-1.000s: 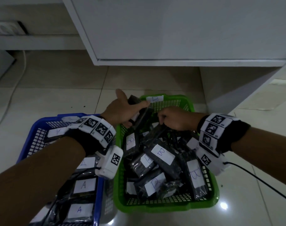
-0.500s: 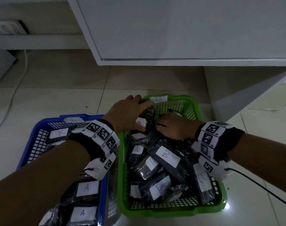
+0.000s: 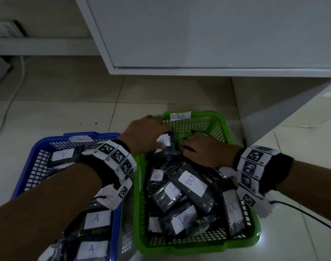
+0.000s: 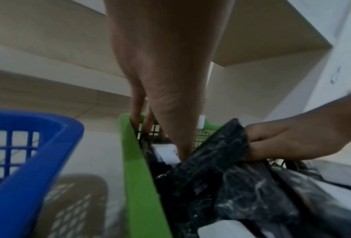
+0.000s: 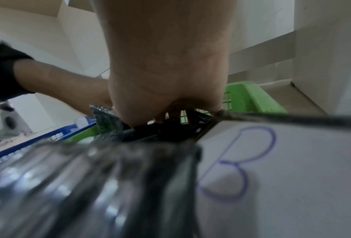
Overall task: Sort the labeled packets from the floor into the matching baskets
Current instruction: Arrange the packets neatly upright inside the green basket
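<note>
A green basket point(image 3: 198, 247) tagged B holds several black packets with white B labels point(image 3: 192, 182). To its left, a blue basket point(image 3: 23, 176) tagged A holds packets labelled A point(image 3: 96, 219). My left hand point(image 3: 149, 134) reaches into the green basket's far left corner and pinches a black packet with a white label point(image 3: 165, 141); the thumb point(image 4: 182, 151) presses on that label. My right hand point(image 3: 204, 149) is low in the same basket, its fingers point(image 4: 272, 145) curled round the edge of another black packet point(image 4: 221, 145). A B label point(image 5: 252, 161) lies just under my right wrist.
A white cabinet point(image 3: 198, 34) overhangs the far side, with its side panel point(image 3: 274, 110) close to the green basket's right. A white cable point(image 3: 10, 102) runs over the tiled floor at the left. A black wire point(image 3: 311, 217) trails from my right wrist.
My left hand has brought its packet down from above the rim into the green basket's far left corner. My right hand stays low in the basket, still gripping its packet.
</note>
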